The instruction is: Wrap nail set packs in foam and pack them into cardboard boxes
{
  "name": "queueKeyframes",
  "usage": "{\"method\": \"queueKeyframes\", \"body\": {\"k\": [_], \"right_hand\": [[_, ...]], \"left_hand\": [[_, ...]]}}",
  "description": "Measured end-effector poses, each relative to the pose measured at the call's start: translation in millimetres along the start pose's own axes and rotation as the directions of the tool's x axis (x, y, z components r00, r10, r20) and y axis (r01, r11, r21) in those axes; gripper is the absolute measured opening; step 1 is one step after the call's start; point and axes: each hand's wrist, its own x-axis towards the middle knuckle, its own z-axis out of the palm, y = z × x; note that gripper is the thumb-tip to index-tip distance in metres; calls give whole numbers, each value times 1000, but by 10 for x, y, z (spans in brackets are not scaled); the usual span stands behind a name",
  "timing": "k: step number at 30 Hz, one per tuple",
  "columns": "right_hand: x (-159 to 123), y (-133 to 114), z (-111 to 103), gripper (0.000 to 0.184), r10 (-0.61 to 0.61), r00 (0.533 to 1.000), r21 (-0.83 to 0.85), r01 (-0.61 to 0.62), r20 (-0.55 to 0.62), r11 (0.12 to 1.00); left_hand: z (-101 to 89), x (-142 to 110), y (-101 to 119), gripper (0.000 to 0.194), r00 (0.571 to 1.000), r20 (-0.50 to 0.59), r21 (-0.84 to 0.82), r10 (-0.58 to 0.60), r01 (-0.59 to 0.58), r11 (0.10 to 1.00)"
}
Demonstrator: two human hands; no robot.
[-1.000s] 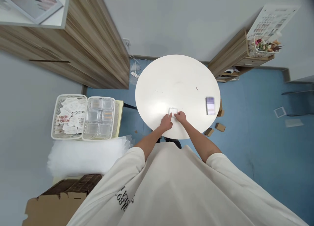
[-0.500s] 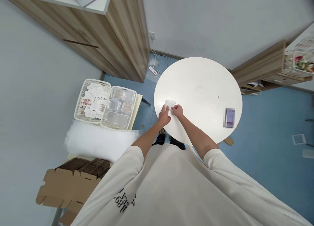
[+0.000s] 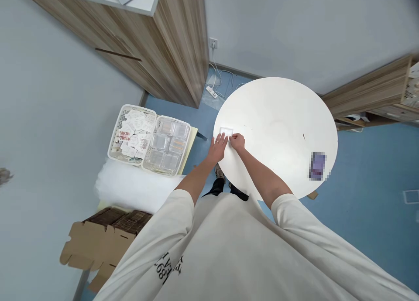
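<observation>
A small whitish square piece lies flat on the round white table, right at the person's hands. The left hand is open, its fingers splayed just below the piece. The right hand curls against its lower corner, though whether it has hold is impossible to tell.

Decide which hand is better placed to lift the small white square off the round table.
Probably the right hand: it sits against the right edge of the small white square piece on the round white table, while the left hand lies lower, just below the piece.
</observation>
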Motion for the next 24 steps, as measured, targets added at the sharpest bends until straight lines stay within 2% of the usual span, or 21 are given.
{"method": "queueKeyframes", "body": {"k": [8, 16, 20, 24], "right_hand": [[-165, 259, -202, 22, -16, 999, -13, 16, -41, 1000], [-500, 482, -542, 22, -8, 1000, -28, 7, -7, 1000], [-682, 539, -662, 22, -44, 999, -41, 43, -5, 998], [-873, 653, -752, 22, -100, 995, -62, 101, 15, 993]], "left_hand": [[29, 87, 5, 83, 999, 53, 51, 3, -6, 999], [-102, 90, 42, 88, 997, 82, -3, -13, 13, 1000], [-147, -34, 118, 82, 999, 25, 17, -42, 42, 999], [-95, -312, 261, 81, 997, -9, 16, -79, 79, 997]]}}
